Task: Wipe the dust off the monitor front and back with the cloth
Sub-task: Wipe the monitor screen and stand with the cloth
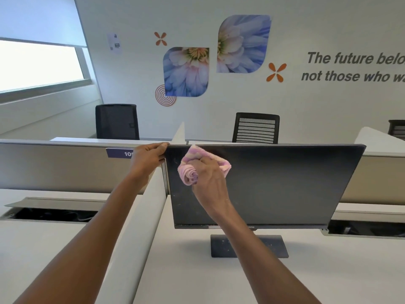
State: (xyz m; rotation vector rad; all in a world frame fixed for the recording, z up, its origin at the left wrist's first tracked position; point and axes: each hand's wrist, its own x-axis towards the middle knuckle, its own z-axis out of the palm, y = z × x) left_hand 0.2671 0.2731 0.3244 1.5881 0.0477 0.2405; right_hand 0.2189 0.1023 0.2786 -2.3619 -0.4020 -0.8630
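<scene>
While the left hand [149, 157] gripped the monitor's [285, 185] top-left corner on the desk [186, 270], the right hand's [208, 174] fingers [205, 161] bunched the cloth [188, 172] against its upper-left screen; steady, overlapping strokes rightward would probably clean best.

A pale wall [306, 110] at the back carries two big flower pictures [186, 72], small orange petal marks and dark slanted lettering [355, 66]. At the left a bright window [39, 64] sits under a half-lowered blind [37, 18]. Two black mesh chairs [117, 121] stand behind a low beige partition [54, 167], and the white counter [186, 270] has open cable slots [52, 215].
</scene>
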